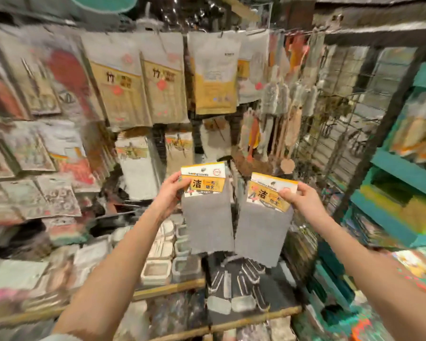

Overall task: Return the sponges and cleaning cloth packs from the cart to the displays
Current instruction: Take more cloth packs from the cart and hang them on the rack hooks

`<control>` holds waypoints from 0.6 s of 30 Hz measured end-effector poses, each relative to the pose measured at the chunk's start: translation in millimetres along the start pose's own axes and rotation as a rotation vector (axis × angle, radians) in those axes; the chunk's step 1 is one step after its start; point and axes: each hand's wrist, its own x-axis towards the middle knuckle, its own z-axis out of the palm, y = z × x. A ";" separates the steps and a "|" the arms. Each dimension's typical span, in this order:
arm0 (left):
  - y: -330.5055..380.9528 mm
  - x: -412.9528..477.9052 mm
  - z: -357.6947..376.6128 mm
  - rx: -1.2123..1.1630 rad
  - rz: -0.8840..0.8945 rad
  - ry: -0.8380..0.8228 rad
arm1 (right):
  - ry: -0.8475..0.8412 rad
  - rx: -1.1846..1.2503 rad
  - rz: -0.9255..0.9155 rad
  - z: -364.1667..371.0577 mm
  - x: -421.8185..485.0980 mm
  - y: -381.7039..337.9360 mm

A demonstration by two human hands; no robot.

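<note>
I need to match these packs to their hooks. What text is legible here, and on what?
"洁": left cloth pack, header card.
"…ning towels": same card, first letters smeared.
"洁": right cloth pack, header card; English line blurred.
"竹": beige hanging pack and the one beside it.
All other packaging: too blurred to read.

Left hand and right hand are bare; a pale bluish sleeve edges the left arm.
</note>
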 end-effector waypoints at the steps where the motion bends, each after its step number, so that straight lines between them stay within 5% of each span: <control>1: 2.7 14.7 -14.7 0.014 -0.002 0.021 | -0.004 0.003 0.005 16.0 12.7 1.4; 18: 1.1 196.2 -100.0 0.049 0.053 0.259 | -0.028 0.019 0.055 109.6 135.2 2.8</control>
